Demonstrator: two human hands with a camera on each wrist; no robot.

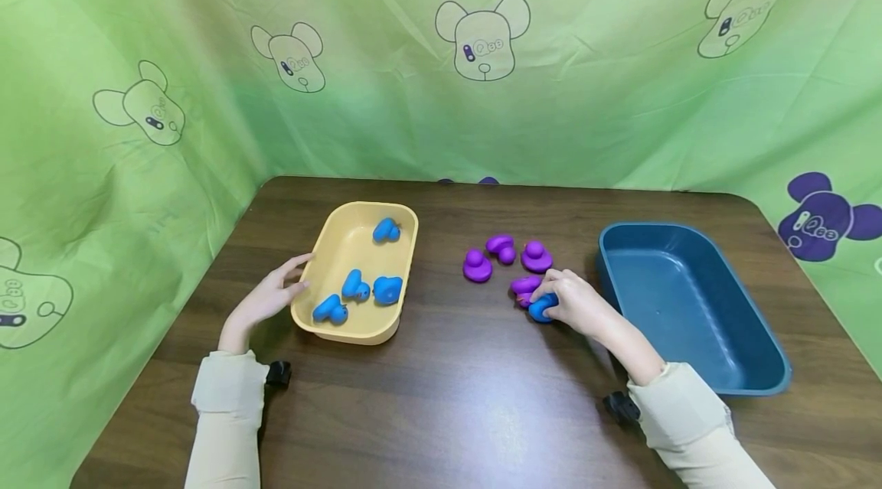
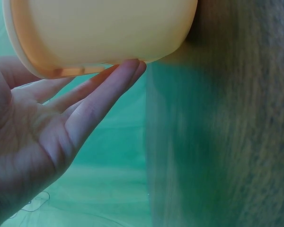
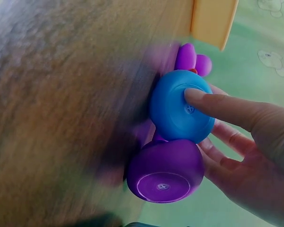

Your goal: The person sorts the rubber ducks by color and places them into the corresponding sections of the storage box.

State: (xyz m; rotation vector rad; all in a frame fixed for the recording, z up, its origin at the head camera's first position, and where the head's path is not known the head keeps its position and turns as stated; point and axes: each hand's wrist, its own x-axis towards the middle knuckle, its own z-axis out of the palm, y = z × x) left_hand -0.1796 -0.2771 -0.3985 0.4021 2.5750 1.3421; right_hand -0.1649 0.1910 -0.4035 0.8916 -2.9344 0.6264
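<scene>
Both arms reach forward in pale sleeves. The left hand [image 1: 265, 299] lies flat and relaxed, its fingers [image 2: 104, 92] straight and pointing right. The right hand [image 1: 579, 304] is curled, fingers [image 3: 217, 106] bent in a pinch

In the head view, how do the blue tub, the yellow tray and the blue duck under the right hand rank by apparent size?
1. Blue tub, largest.
2. Yellow tray.
3. Blue duck, smallest, partly covered by the right hand.

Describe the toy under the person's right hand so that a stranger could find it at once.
On the brown table, look between the yellow tray and the dark blue tray. The blue duck lies there, pinched by the right hand; every other loose duck is purple.
</scene>
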